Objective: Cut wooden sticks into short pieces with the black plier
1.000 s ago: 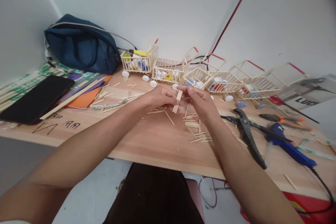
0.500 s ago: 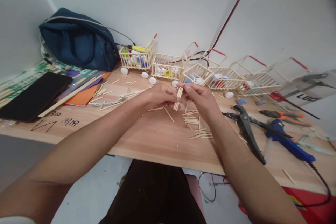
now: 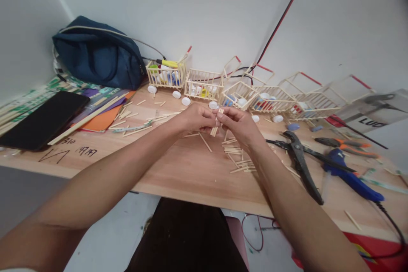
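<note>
Clamping a bundle of short, pale wooden sticks [image 3: 214, 131] with fingers of left hand [image 3: 196, 118] and right hand [image 3: 239, 122], above light-brown wooden tabletop [image 3: 188, 168].

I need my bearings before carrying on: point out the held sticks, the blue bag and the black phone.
Held sticks [image 3: 214, 131]: head view, on their near ends.
Blue bag [image 3: 101, 56]: head view, on its front side.
Black phone [image 3: 45, 120]: head view, middle of its upper face.

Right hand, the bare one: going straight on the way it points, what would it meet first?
Past the small bundle of pale wooden sticks at its fingertips, the bare right hand would probably meet the bare left hand; depth is unclear.
</note>
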`<action>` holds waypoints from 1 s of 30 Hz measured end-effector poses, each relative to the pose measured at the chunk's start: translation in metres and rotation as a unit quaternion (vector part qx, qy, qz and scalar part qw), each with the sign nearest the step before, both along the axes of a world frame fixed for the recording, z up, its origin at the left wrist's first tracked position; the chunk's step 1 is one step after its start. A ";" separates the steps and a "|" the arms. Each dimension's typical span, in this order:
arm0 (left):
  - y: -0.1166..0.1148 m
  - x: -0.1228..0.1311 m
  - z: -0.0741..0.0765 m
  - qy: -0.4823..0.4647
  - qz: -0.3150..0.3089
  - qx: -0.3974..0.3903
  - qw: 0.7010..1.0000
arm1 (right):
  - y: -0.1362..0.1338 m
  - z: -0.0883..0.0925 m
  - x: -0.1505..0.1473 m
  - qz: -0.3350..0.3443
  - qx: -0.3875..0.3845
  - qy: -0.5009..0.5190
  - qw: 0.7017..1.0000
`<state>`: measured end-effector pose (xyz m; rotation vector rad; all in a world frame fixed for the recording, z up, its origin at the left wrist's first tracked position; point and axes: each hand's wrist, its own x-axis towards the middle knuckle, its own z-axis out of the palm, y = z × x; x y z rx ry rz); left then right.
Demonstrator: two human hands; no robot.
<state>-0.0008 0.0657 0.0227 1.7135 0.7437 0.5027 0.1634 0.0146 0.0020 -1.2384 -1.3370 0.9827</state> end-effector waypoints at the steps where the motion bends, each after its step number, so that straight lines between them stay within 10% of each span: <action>1: 0.001 0.000 0.000 -0.003 0.000 0.006 1.000 | 0.000 0.001 0.000 0.004 0.000 -0.002 1.000; 15: 0.014 -0.011 -0.001 0.025 0.019 0.082 0.996 | 0.002 -0.005 0.007 -0.055 0.041 -0.083 0.994; 22: 0.035 -0.025 0.003 -0.037 0.135 0.085 0.987 | 0.005 -0.014 0.003 -0.055 0.172 -0.310 0.933; 30: 0.036 -0.028 0.005 -0.033 0.109 0.111 0.987 | 0.012 -0.024 -0.013 -0.028 0.214 -0.401 0.890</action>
